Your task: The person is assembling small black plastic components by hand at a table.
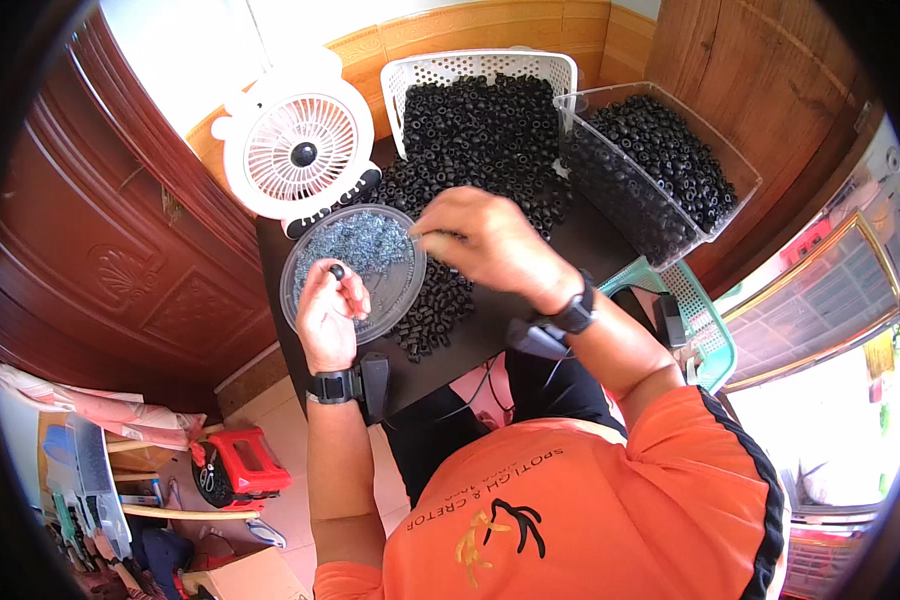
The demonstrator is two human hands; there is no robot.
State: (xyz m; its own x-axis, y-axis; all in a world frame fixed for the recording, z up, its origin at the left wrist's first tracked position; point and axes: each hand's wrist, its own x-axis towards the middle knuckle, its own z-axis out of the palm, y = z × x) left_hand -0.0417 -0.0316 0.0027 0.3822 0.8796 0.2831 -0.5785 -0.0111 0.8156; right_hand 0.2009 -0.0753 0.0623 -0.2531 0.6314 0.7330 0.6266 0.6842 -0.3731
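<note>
My left hand [328,318] is closed on a small round black plastic part [337,271], held at the fingertips over the near-left side of a round clear plastic dish [398,292]. Many tiny clear-bluish pieces [362,240] lie in the dish, mostly toward its far side. My right hand [490,245] hovers at the dish's right rim with thumb and fingers pinched together; whatever is between them is too small to make out. Loose black ring-like parts [435,315] are spread on the dark table right beside the dish and beneath my right hand.
A white perforated basket [395,75] spills black parts at the back. To its right stands a clear bin [660,225] filled with similar parts. A white fan [305,125] is behind the dish; a turquoise basket [710,335] sits at right. A wooden door [120,220] stands left.
</note>
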